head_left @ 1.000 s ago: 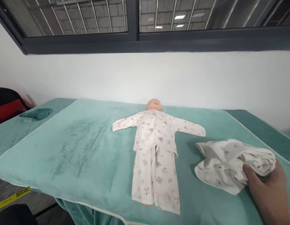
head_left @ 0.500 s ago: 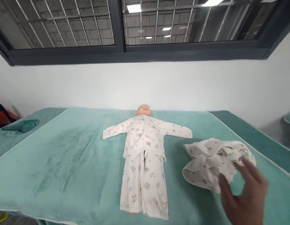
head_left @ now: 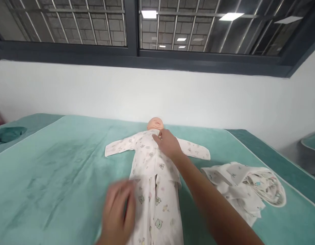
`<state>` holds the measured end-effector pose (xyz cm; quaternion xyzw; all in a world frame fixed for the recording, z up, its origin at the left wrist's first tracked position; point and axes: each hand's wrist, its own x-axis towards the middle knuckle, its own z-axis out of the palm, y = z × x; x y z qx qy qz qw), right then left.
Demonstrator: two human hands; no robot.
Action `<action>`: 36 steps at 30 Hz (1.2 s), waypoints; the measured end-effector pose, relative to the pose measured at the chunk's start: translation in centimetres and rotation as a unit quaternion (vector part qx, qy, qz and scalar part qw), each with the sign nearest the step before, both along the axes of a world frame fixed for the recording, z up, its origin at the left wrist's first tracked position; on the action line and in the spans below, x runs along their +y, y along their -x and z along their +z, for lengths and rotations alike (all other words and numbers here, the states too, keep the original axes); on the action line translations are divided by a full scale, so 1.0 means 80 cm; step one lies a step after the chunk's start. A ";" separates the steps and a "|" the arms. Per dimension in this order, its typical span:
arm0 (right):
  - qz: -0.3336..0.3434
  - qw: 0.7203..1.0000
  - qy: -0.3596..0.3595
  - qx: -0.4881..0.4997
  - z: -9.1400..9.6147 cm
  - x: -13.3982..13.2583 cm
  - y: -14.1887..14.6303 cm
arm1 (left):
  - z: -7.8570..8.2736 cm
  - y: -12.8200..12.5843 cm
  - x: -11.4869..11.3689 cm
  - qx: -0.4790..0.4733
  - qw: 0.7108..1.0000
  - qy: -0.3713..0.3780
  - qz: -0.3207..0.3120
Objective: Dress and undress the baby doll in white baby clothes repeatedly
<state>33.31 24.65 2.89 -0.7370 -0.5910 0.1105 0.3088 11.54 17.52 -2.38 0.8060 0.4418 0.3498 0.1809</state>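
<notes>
- Doll (head_left: 155, 123) on its back, head toward the wall, mid-frame on the green surface (head_left: 70, 143).
- Done, by the look of it: doll is dressed, long-sleeved top (head_left: 147, 160) on, trousers (head_left: 159, 207) on, top's hem lying over the waist.
- Left, as a judgement: collar and front under attention; can't tell if the front is fastened. Trouser ends run off the bottom of frame, not checkable.
- Right hand (head_left: 169, 143) at the top's neckline, arm crossing the doll's side; thumb and fingertips close together. Can't tell if that grip pinches cloth.
- Left hand (head_left: 119, 211) blurred, fingers curled, by the trousers; grip unclear, contact unclear.
- Look: top and trousers white, small animal prints, some green; top fairly flat, light creases. Sleeves stretched out to both sides, no doll hands showing at the cuffs.
- Printed white cloth bundle (head_left: 239, 185) lies loosely crumpled beside the doll, near the right forearm, no hand on it.
</notes>
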 end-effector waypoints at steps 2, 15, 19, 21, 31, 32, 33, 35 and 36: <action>-0.011 0.998 0.058 -0.029 0.006 0.031 0.003 | 0.011 -0.041 0.063 -0.070 0.996 -0.035 0.037; 0.021 0.994 -0.029 0.103 -0.036 0.059 -0.028 | -0.001 -0.113 0.211 0.048 0.996 0.001 -0.070; 0.007 0.981 -0.068 0.183 -0.041 0.062 -0.032 | 0.006 -0.112 0.209 0.049 0.996 0.017 -0.078; -0.024 0.969 -0.106 0.221 -0.045 0.059 -0.031 | 0.006 -0.111 0.206 0.039 0.996 0.020 -0.078; -0.163 0.922 -0.200 0.289 -0.054 0.025 -0.024 | 0.011 -0.091 0.175 -0.068 0.986 0.045 -0.146; -0.158 0.925 -0.190 0.288 -0.052 0.019 -0.021 | 0.013 -0.090 0.172 -0.063 0.985 0.051 -0.154; -0.147 0.932 -0.177 0.279 -0.051 0.012 -0.019 | 0.016 -0.090 0.170 -0.056 0.984 0.058 -0.159; -0.098 0.958 -0.134 0.232 -0.044 -0.001 -0.014 | 0.019 -0.088 0.167 -0.044 0.983 0.067 -0.163; -0.066 0.972 -0.104 0.199 -0.040 -0.007 -0.013 | 0.020 -0.088 0.167 -0.040 0.983 0.068 -0.165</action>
